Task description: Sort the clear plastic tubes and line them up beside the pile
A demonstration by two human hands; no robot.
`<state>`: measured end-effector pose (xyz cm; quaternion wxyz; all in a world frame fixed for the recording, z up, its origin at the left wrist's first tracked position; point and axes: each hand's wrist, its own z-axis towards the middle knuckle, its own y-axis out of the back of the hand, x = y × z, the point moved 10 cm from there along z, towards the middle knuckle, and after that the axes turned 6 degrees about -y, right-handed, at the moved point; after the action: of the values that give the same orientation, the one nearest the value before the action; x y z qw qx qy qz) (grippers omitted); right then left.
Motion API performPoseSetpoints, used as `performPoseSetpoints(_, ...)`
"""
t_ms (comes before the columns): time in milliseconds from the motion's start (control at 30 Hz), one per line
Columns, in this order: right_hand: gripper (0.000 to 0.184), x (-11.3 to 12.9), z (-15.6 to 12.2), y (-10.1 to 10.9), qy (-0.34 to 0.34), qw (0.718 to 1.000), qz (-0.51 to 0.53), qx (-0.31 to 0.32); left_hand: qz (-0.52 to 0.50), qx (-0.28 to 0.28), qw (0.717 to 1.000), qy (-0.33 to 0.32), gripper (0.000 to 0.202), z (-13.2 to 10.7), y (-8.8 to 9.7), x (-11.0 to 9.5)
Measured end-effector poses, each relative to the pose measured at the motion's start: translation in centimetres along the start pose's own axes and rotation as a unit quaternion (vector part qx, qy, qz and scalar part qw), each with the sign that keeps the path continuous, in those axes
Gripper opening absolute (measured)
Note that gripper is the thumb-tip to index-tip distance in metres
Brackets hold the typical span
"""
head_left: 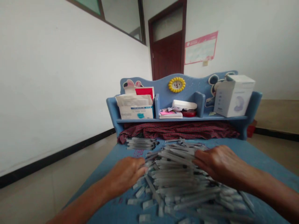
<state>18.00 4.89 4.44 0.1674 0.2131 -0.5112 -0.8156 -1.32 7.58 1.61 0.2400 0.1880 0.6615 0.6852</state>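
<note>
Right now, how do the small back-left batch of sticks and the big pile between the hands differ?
Size: the big pile has far more sticks than the small batch.
Order: the small batch lies roughly parallel; the big pile is heaped, with sticks at several angles.
Place: the big pile sits between the left hand and right hand; the small batch lies beyond the left hand.
Shared: pale, slender sticks on the blue table.

White walls (58, 77) are meeting beside a dark-red door (168, 56) at far center, a window (123, 15) is running high at left, and a blue desk (116, 155) is standing on pale floor (42, 186).
</note>
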Motion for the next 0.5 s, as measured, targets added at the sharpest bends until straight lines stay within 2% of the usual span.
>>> performPoseSetpoints(100,0.025,0.0,2.7,-1.5,-0.022,0.998,-0.056,0.013,0.046,-0.011,0.999,0.023,0.021,2.0,-1.0,0.9)
performPoseSetpoints(300,0.024,0.6,4.1,-2.9,-0.019,0.997,-0.063,0.037,0.033,-0.018,0.999,0.023,0.018,3.3,-1.6,2.3)
performPoseSetpoints(433,0.022,0.1,4.4,-2.3,-0.047,0.997,-0.053,0.042,0.016,-0.025,0.999,0.027,0.018,3.3,-1.4,3.2)
performPoseSetpoints(500,0.020,0.0,3.6,-1.3,-0.058,0.998,-0.001,0.027,0.015,-0.025,0.999,0.038,0.015,3.3,-1.2,4.1)
